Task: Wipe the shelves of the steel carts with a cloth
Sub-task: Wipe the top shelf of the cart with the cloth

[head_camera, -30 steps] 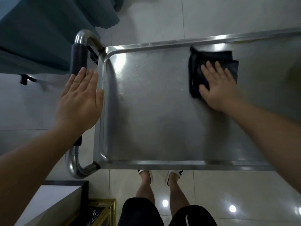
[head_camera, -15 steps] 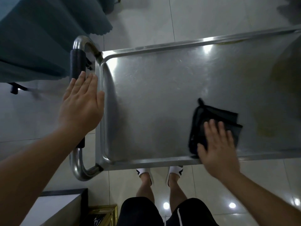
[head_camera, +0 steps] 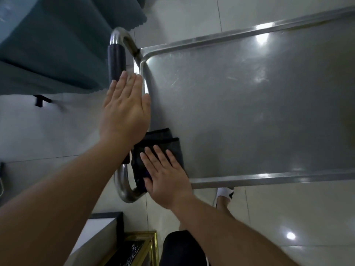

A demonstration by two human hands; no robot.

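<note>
The steel cart's top shelf [head_camera: 240, 116] fills the right of the view, with a raised rim all round. A folded dark cloth [head_camera: 165, 146] lies in the shelf's near-left corner. My right hand [head_camera: 167, 175] presses flat on the cloth, fingers straight. My left hand [head_camera: 124, 110] is flat with straight fingers over the cart's left rim and the black-sleeved push handle [head_camera: 116, 60]; it hides the handle's middle part.
A blue-green fabric [head_camera: 53, 45] hangs at the upper left, close to the handle. A white box with a dark edge [head_camera: 99, 227] and a gold-framed object [head_camera: 138, 248] stand on the tiled floor at the bottom left. My legs and a white shoe [head_camera: 223, 192] are below the cart's near rim.
My right hand has slid the cloth from the far side of the shelf to the near rim, then left into the near-left corner. My left hand has stayed at the handle.
</note>
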